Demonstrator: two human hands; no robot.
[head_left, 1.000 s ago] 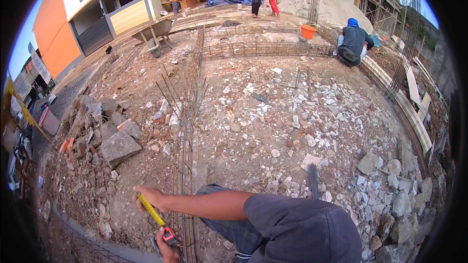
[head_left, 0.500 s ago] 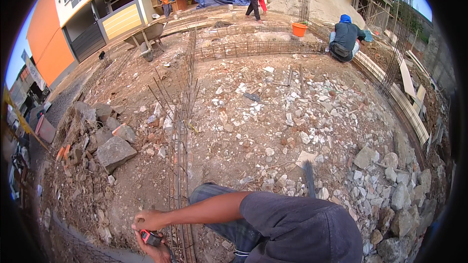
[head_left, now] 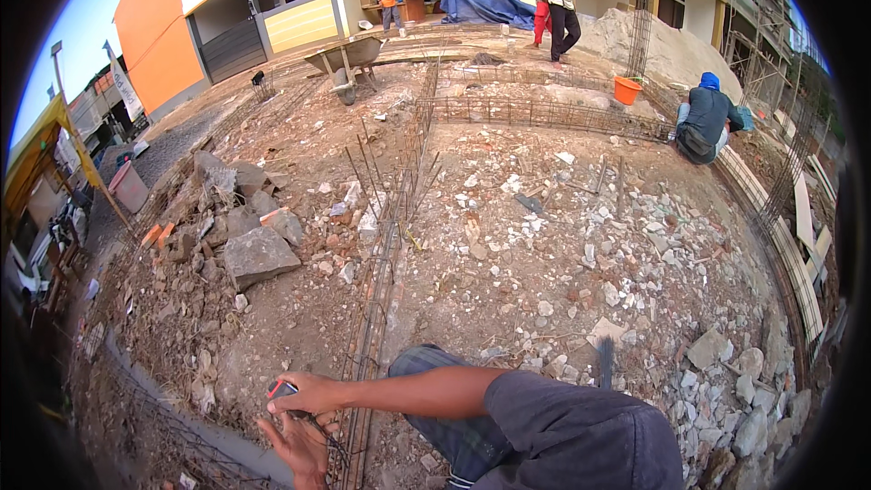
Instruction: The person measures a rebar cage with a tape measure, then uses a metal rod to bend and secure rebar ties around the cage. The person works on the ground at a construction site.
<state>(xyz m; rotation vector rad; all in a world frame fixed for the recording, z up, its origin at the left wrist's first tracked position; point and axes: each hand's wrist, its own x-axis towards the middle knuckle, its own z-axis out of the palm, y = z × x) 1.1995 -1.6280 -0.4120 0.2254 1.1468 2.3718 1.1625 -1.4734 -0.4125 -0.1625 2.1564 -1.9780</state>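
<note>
My right hand (head_left: pixel 318 393) reaches in from the right across the steel bars and is closed round a small red and black tape measure (head_left: pixel 283 390). Just below it, my left hand (head_left: pixel 301 450) has its fingers apart, with nothing visible in it; its fingertips come close to the tape measure. Both hands are left of a long rebar cage (head_left: pixel 376 318) lying on the ground. Dark thin strands beside the left wrist are too small to make out. My bent knee (head_left: pixel 426 365) in dark checked cloth is right of the cage.
Large rocks (head_left: pixel 261 256) lie left, broken rubble (head_left: pixel 739 390) right. Upright rebar ends (head_left: pixel 370 159) stick up ahead. A bundle of dark rods (head_left: pixel 605 363) lies near my shoulder. Farther off are a wheelbarrow (head_left: pixel 345 59), an orange bucket (head_left: pixel 626 90) and a crouching co-worker (head_left: pixel 704 122).
The tape measure has passed from my left hand to my right hand. My left fingers have spread. The view has turned left, so the scene sits farther right.
</note>
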